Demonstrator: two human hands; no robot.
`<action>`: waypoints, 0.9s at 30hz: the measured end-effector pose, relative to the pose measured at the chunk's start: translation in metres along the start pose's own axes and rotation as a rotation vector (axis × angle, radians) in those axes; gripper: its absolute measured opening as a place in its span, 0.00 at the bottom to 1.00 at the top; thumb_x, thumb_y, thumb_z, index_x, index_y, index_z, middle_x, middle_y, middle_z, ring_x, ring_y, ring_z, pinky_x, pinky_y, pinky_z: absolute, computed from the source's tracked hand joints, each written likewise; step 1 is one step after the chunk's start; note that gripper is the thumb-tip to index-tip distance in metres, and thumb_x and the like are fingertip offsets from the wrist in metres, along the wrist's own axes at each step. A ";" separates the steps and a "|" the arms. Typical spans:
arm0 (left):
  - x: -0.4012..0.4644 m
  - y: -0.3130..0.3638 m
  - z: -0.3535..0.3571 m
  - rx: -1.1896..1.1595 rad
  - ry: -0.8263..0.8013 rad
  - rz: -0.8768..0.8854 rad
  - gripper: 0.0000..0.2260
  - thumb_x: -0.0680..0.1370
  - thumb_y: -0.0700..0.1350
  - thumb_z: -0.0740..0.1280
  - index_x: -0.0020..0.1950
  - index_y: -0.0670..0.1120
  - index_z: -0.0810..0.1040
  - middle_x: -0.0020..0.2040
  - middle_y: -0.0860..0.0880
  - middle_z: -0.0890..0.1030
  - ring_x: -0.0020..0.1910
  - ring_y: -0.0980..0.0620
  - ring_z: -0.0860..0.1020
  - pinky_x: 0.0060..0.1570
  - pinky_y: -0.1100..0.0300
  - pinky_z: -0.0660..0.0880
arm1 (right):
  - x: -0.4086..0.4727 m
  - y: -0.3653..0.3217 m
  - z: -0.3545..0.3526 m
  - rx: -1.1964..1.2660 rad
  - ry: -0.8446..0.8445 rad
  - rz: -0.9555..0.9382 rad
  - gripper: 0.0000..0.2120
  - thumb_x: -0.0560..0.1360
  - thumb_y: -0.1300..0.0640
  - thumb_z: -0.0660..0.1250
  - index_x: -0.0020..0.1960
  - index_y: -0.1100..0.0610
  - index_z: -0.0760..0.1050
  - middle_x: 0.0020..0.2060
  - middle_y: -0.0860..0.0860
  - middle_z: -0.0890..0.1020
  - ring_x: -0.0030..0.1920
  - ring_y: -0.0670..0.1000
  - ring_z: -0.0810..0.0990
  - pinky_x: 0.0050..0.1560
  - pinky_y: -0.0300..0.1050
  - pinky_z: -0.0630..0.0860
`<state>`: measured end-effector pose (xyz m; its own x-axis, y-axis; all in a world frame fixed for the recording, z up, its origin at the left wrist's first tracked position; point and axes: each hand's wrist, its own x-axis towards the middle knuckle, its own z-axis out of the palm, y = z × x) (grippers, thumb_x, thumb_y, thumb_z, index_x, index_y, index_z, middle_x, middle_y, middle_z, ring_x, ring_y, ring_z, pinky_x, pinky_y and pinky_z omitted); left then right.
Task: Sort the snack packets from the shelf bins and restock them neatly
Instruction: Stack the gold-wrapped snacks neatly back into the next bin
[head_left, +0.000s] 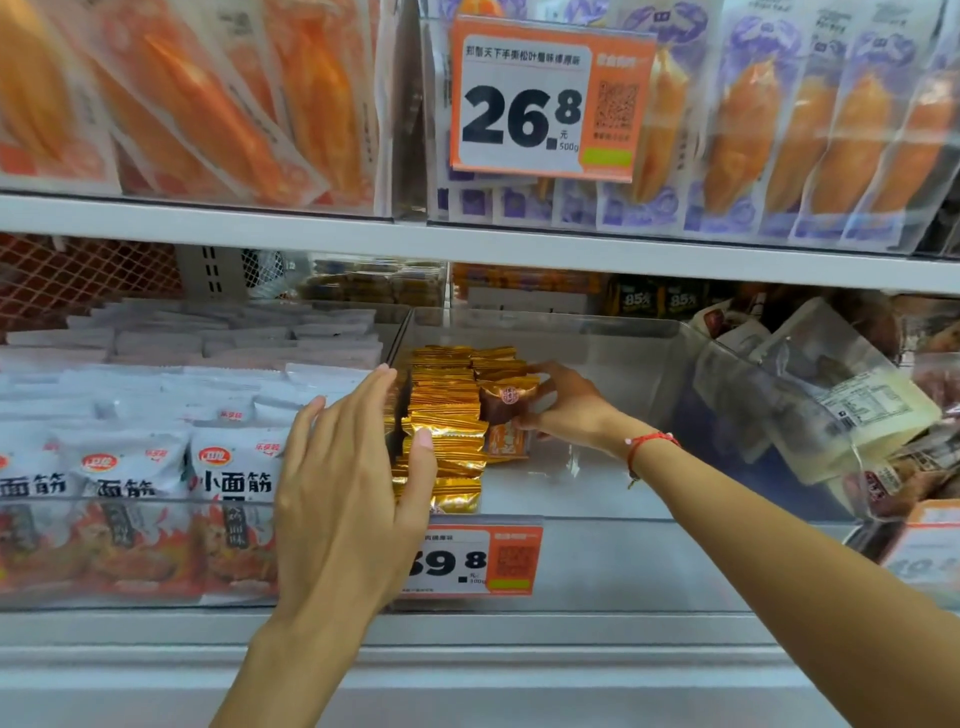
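Note:
A row of gold foil snack packets (448, 415) stands on edge along the left side of a clear plastic bin (597, 332) on the middle shelf. My left hand (353, 488) hovers at the front left of that row, fingers straight, thumb tip touching a gold packet. My right hand (566, 402) reaches in from the right and pinches a brown and gold packet (508, 399) against the row's right side. Another orange-brown packet (506, 441) stands just below it.
White packets with flame print (156, 467) fill the bin to the left. Loose clear-and-white packets (831, 405) lie heaped in the bin to the right. Price tags (472, 558) hang on the bin front. The upper shelf holds orange packets (779, 130) behind a large price tag (545, 98).

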<state>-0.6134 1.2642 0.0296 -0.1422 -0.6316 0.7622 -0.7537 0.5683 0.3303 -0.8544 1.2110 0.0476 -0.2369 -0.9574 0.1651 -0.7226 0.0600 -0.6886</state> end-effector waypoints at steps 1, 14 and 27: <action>0.000 0.000 0.000 -0.002 0.002 -0.001 0.25 0.80 0.56 0.51 0.70 0.44 0.70 0.64 0.45 0.78 0.64 0.53 0.65 0.71 0.60 0.50 | -0.001 0.000 0.001 -0.033 0.007 -0.047 0.33 0.72 0.59 0.74 0.72 0.52 0.62 0.60 0.54 0.76 0.57 0.57 0.78 0.52 0.51 0.80; -0.001 -0.001 0.001 0.003 -0.008 -0.016 0.26 0.80 0.57 0.50 0.71 0.45 0.69 0.67 0.47 0.76 0.67 0.50 0.67 0.72 0.60 0.48 | 0.004 -0.006 0.002 -0.514 0.150 -0.360 0.20 0.73 0.54 0.72 0.64 0.49 0.75 0.63 0.52 0.74 0.52 0.54 0.79 0.47 0.42 0.73; 0.000 -0.005 0.002 0.010 -0.056 0.015 0.24 0.80 0.57 0.50 0.70 0.47 0.69 0.70 0.50 0.73 0.68 0.52 0.70 0.75 0.56 0.50 | -0.005 -0.011 -0.014 -0.412 0.053 -0.294 0.27 0.71 0.53 0.74 0.68 0.49 0.71 0.64 0.53 0.72 0.53 0.51 0.76 0.48 0.45 0.76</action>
<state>-0.6107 1.2604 0.0270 -0.1887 -0.6519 0.7345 -0.7573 0.5727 0.3137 -0.8538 1.2191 0.0643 -0.0102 -0.9357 0.3527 -0.9571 -0.0930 -0.2743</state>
